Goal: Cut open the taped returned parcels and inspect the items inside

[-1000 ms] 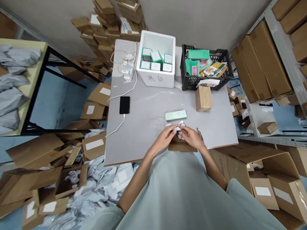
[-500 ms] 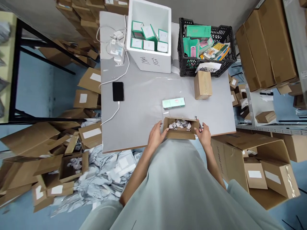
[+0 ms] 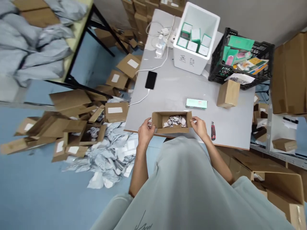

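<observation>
An open cardboard box [image 3: 171,130] is held at the table's front edge, with crumpled paper [image 3: 176,121] inside it. My left hand [image 3: 146,131] grips its left end, and my right hand [image 3: 198,126] pinches the right end between thumb and fingers. Beyond the box lies a slim mint-green carton [image 3: 196,103]. A red and black box cutter [image 3: 213,131] rests on the table to the right of my right hand.
On the grey table [image 3: 168,95] stand a white foam box [image 3: 192,62] of green cartons, a black crate [image 3: 213,70], a closed cardboard box [image 3: 229,93] and a phone [image 3: 151,80] on a cable. Opened boxes [image 3: 72,105] and grey plastic bags [image 3: 110,156] cover the floor at left.
My view has swung left. Both hands have brought the box left along the table edge, away from the box cutter, which now lies uncovered.
</observation>
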A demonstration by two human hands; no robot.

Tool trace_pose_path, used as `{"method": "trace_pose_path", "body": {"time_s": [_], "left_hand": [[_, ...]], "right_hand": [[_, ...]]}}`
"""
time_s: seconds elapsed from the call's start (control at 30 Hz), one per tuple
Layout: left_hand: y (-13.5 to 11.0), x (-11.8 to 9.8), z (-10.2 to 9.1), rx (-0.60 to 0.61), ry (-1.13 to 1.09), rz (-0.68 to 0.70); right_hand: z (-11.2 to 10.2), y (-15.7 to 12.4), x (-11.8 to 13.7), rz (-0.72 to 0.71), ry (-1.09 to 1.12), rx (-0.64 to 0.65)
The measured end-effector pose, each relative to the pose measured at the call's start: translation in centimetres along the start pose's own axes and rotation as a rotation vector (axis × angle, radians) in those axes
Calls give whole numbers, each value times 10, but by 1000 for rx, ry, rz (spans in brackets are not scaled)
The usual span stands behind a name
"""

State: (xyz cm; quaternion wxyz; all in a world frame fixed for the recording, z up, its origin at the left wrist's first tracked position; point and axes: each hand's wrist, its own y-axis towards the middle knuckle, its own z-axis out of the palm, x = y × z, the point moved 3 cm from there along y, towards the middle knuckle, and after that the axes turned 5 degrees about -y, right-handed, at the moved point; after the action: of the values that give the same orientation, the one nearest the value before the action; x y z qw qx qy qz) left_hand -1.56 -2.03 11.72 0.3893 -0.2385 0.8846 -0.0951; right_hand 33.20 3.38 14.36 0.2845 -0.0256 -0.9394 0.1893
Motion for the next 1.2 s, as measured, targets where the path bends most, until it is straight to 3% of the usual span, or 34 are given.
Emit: {"method": "trace_pose_path", "body": {"time_s": [0.1,0.2,0.3,0.4,0.53,0.63,0.7,0.83,0.97,1.07,1.2], "left_hand": [[1,32,-38,-102,0,-87],[1,57,-64,-182,-9,-170],[3,72,-77,-233,-43,-250],[5,78,-81,-238,-72,-308],[7,71,-86,-328,-11,-226],[10,51,-88,-430,31,-54],[16,28,-83,-420,-12,57],[31,-40,-49,-228,-114,292],[45,-103,20,69,-47,510],[63,-129,87,277,-10,589],[100,-150,172,402,133,460]], "right_hand": [[34,37,53,-157,2,91],[62,67,101,-281,-5,130],[80,90,137,-353,-9,153],[92,106,156,-377,-2,201],[91,112,145,-362,79,193],[75,109,104,-274,162,106],[59,105,65,-177,184,40],[22,97,-23,69,161,-90],[-7,95,-94,248,151,-186],[-12,104,-126,306,164,-216],[-2,128,-138,287,187,-212]]}}
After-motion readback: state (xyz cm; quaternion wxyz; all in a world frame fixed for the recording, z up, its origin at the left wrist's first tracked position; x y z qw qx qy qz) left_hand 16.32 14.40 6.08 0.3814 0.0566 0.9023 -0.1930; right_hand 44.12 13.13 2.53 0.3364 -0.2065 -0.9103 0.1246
